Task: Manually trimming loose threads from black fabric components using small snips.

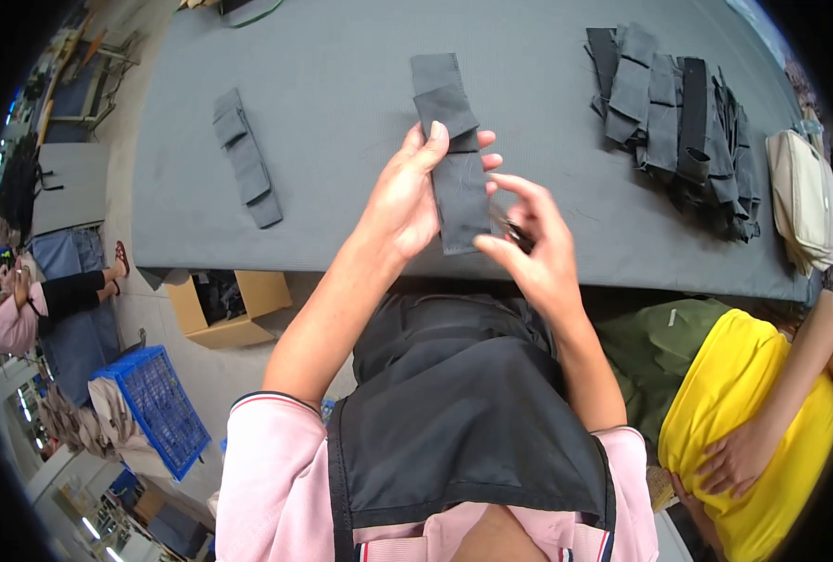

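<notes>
A folded grey fabric strip (461,197) is held upright over the table in my left hand (407,192), thumb on its front and fingertips curled past its right edge. My right hand (531,239) grips small dark thread snips (515,228) beside the lower right of that strip; their tips are partly hidden. A similar pocketed strip (246,161) lies on the grey table (323,112) to the left. At the back right lies a pile of overlapping grey and black strips (660,103).
A pale beige bag (791,201) sits at the table's right end. A person in yellow (730,393) is close on my right. Another person (28,309) is at far left. A cardboard box (201,318) and blue plastic crate (159,407) are on the floor at left.
</notes>
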Demonstrator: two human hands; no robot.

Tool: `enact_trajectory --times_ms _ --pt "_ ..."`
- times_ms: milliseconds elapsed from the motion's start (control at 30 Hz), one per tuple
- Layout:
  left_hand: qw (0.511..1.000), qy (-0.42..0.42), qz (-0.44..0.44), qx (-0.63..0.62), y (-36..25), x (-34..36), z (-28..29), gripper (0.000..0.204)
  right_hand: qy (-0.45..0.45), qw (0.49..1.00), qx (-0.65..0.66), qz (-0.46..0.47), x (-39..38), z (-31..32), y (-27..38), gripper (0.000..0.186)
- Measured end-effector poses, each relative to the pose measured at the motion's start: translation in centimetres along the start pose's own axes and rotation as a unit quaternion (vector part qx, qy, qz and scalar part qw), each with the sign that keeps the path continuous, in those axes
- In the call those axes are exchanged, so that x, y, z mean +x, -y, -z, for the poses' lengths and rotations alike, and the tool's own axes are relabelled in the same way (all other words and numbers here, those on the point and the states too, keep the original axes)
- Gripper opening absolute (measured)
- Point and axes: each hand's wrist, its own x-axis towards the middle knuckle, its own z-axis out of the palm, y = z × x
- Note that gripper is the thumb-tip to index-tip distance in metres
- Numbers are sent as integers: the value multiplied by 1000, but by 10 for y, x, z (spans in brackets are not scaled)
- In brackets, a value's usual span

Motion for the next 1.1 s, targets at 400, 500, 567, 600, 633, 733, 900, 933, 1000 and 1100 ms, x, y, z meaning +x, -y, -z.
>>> enact_trajectory --times_ms 400,500,567,600,633,733,900,933,1000,1100 --pt "983 -96 -99 122 -22 7 11 41 103 965 -127 207 0 -30 -14 36" --pt "977 -102 -122 140 -25 8 11 40 4 989 -82 122 7 -20 -1 33" --pt "977 -97 -121 146 -24 8 7 39 -51 984 -102 134 20 -17 -11 32" --pt "975 -90 -125 158 -23 8 5 40 -53 984 -104 133 25 -17 -8 32" --pt "973 -84 -128 171 -22 9 4 40 -35 988 -95 118 30 -16 -1 30" --pt "979 -73 -120 150 -18 15 4 41 -7 991 -84 108 44 -22 -9 25" --pt "982 -73 -86 153 -12 21 -2 37 -1 963 -205 175 46 -20 -14 14" --pt "981 -77 -80 159 -12 22 -2 37 3 966 -199 162 44 -17 -15 12" --pt "976 -89 -85 179 -15 20 -6 38 115 981 -101 116 33 8 -24 11" --pt "966 -69 -111 223 -17 16 -15 40 183 980 78 4 19 29 -19 10"
